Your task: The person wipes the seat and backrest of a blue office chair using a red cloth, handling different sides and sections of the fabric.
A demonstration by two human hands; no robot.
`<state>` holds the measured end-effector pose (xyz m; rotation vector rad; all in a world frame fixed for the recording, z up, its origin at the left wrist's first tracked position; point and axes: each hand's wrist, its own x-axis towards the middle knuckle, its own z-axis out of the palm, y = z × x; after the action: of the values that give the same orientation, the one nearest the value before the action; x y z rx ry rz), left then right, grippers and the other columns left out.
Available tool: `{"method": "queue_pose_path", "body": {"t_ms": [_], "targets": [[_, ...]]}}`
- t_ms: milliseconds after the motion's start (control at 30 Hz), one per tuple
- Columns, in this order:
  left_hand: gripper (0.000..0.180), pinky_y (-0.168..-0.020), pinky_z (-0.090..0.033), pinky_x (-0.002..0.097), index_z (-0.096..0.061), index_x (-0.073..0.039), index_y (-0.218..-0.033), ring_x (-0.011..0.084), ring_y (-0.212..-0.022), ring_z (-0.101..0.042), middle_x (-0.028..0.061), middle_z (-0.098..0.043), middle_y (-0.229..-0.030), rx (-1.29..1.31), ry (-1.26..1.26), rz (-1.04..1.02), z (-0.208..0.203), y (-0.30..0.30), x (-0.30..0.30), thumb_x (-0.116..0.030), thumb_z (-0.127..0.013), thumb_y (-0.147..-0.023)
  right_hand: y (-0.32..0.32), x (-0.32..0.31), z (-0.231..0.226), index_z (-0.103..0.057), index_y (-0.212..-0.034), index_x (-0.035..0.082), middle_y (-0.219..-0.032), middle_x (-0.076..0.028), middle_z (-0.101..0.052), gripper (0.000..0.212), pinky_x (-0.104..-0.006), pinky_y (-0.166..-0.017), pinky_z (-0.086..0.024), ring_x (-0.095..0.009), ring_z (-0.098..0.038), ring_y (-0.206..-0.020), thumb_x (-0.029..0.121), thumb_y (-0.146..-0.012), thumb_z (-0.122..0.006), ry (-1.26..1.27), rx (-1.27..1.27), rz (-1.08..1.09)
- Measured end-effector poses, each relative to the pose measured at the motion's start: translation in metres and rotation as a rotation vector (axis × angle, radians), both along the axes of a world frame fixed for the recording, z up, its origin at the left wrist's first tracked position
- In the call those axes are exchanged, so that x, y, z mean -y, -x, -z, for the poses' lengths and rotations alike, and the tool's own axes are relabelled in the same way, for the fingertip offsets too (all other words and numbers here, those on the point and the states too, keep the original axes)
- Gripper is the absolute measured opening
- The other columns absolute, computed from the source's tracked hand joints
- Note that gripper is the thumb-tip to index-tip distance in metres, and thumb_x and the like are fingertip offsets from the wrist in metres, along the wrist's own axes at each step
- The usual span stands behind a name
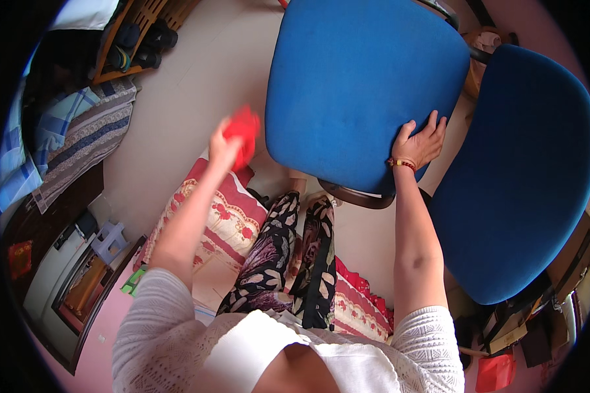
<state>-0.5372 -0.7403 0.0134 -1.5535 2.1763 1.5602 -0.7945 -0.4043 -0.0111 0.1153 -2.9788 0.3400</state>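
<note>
A blue padded chair seat (367, 72) fills the upper middle, with its blue backrest (514, 177) standing to the right. My right hand (421, 144) lies on the seat near its right edge, fingers spread and stretched out, a beaded bracelet at the wrist. To the left of the seat, my left hand (223, 145) is closed around a bunched red cloth (244, 134). Both hand and cloth are smeared by motion and appear held off the seat. Below the seat's near edge, a dark chair part (357, 194) shows.
A red and cream floral cover (219, 219) lies beside my legs. At the upper left is a wooden rack (118, 49) with dark footwear. Striped bedding (88, 141) hangs below it. A small pale stool (108, 242) stands at the left; boxes (573, 259) are stacked at the right.
</note>
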Motion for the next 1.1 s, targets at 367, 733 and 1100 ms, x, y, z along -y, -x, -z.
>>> {"method": "queue_pose_path", "body": {"t_ms": [367,733,1100], "targets": [[0.048,-0.103,-0.042,0.0402,-0.062,-0.012,-0.124,0.0305,-0.117,-0.052,0.0155,-0.063,-0.116,-0.096,0.653,0.314,-0.014,0.313,0.024,-0.018,-0.069,-0.076,0.001,0.005,0.002,-0.039,-0.145,0.013,-0.151,-0.014,-0.033,0.061,-0.0481,-0.112,-0.024,-0.032,-0.031,-0.139,0.031,-0.088,-0.05,-0.027,0.002,-0.027],[0.038,-0.084,-0.051,0.0373,-0.067,-0.009,-0.113,0.0267,-0.095,-0.069,0.0137,-0.072,-0.101,0.419,0.298,0.242,0.001,0.024,0.164,-0.024,-0.065,-0.078,-0.004,0.002,-0.01,-0.036,-0.147,0.014,-0.152,-0.013,-0.031,0.063,-0.0477,-0.113,-0.024,-0.032,-0.03,-0.14,0.031,-0.088,-0.05,-0.036,0.046,-0.03],[0.041,-0.092,-0.049,0.0396,-0.064,-0.023,-0.119,0.0312,-0.109,-0.057,0.0068,-0.06,-0.118,-0.195,0.895,0.597,0.015,0.267,0.05,-0.016,-0.066,-0.078,0.001,0.007,-0.002,-0.038,-0.147,0.013,-0.152,-0.014,-0.032,0.061,-0.0475,-0.112,-0.024,-0.033,-0.031,-0.138,0.033,-0.09,-0.047,-0.027,0.004,-0.045]]}}
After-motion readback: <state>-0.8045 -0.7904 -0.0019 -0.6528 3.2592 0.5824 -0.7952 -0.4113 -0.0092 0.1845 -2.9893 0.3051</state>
